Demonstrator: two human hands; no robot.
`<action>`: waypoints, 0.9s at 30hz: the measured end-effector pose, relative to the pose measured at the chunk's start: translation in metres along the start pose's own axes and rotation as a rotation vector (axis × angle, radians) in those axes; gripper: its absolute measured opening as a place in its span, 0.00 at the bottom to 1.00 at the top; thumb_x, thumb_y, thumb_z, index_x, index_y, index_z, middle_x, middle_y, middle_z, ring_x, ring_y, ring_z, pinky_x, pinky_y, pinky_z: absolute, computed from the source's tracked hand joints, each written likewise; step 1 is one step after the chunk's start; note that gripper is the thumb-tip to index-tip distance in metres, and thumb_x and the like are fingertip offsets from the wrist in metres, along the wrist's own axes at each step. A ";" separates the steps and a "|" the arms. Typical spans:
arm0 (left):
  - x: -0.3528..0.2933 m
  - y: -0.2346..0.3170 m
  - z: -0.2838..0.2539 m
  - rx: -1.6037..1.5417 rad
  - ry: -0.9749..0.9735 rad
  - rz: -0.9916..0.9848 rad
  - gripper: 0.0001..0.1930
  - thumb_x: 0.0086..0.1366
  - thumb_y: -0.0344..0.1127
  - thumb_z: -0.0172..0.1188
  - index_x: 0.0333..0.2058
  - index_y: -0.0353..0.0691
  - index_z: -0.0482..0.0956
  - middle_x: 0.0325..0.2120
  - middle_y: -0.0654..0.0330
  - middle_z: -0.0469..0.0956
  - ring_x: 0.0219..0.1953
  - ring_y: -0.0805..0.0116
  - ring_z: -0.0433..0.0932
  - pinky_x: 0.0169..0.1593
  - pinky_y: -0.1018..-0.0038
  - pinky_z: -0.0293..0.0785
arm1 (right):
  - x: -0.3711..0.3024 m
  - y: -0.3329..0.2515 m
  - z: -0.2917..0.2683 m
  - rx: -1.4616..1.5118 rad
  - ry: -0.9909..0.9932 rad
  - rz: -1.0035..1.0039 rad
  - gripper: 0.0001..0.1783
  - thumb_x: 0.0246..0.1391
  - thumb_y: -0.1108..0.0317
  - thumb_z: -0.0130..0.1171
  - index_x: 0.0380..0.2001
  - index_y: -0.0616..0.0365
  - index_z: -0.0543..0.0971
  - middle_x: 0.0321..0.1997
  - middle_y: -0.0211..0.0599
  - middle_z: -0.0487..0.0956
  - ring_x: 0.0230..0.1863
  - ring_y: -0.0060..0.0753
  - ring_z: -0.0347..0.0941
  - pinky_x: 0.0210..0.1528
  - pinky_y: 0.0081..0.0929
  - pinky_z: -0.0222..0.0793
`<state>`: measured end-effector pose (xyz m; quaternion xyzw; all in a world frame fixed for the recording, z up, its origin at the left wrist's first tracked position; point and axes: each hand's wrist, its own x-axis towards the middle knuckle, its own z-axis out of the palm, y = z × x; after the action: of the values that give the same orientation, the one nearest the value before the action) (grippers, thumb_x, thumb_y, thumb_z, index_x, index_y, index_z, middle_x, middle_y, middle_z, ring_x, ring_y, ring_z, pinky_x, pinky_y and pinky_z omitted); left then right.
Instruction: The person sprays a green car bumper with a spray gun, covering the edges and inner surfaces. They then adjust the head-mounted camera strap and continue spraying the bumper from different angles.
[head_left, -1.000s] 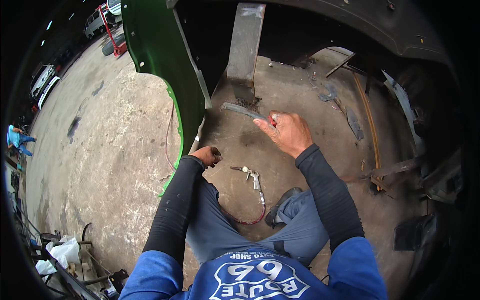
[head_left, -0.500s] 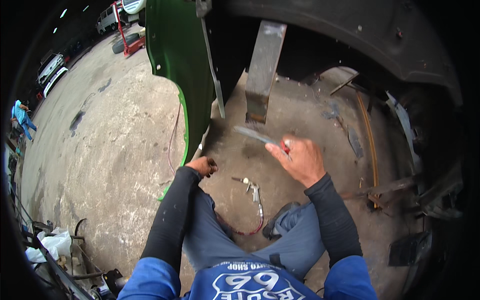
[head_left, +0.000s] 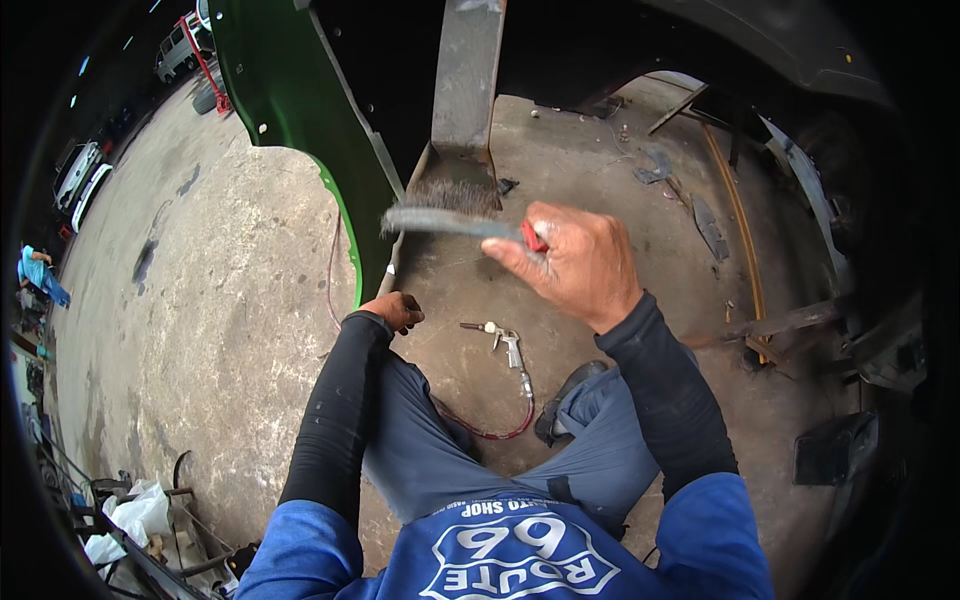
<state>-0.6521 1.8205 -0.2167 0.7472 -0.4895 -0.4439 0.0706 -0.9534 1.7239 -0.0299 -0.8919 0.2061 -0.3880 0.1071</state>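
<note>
My right hand (head_left: 590, 262) is wrapped around the red handle of a wire brush (head_left: 440, 218). The brush lies roughly level, its worn bristles turned up and away from me, just below the lower end of a grey metal bar (head_left: 466, 85); whether they touch it I cannot tell. My left hand (head_left: 397, 311) rests by my left knee with its fingers curled in, and nothing shows in it. Close beside that hand is the lower edge of a green vehicle body panel (head_left: 285, 100).
On the concrete floor between my feet lies an air blow gun (head_left: 508, 345) with a red hose (head_left: 500, 435). A yellow strip (head_left: 735, 215) and metal scraps (head_left: 708, 228) lie to the right. Far left are a person in light blue (head_left: 40, 275) and a parked vehicle (head_left: 78, 180).
My right hand and the wire brush show nearer the left, with the bristles now visible. The metal bar and green panel sit higher and further left as the view shifts. My left hand stays by the knee.
</note>
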 end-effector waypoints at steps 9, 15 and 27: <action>-0.008 -0.004 0.004 -0.137 0.041 0.073 0.17 0.68 0.43 0.57 0.48 0.36 0.78 0.36 0.58 0.82 0.36 0.66 0.82 0.36 0.70 0.78 | 0.002 -0.006 0.007 -0.025 -0.116 0.090 0.36 0.56 0.37 0.58 0.12 0.57 0.65 0.10 0.39 0.60 0.13 0.37 0.57 0.18 0.34 0.58; -0.008 0.000 0.005 -0.121 0.030 0.064 0.19 0.67 0.43 0.58 0.48 0.32 0.78 0.36 0.55 0.82 0.35 0.65 0.83 0.38 0.68 0.79 | 0.008 0.006 -0.004 -0.139 -0.180 0.237 0.36 0.56 0.38 0.59 0.12 0.57 0.65 0.10 0.36 0.60 0.13 0.36 0.58 0.18 0.33 0.57; 0.007 0.011 0.009 -0.112 0.025 0.114 0.19 0.67 0.44 0.58 0.49 0.35 0.78 0.36 0.55 0.82 0.35 0.64 0.83 0.37 0.69 0.78 | 0.005 0.003 -0.001 -0.054 -0.272 0.318 0.38 0.59 0.36 0.53 0.13 0.62 0.70 0.11 0.48 0.64 0.14 0.47 0.61 0.22 0.42 0.61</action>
<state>-0.6648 1.8123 -0.2202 0.7186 -0.5046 -0.4566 0.1434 -0.9517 1.7191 -0.0272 -0.8949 0.3382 -0.2366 0.1698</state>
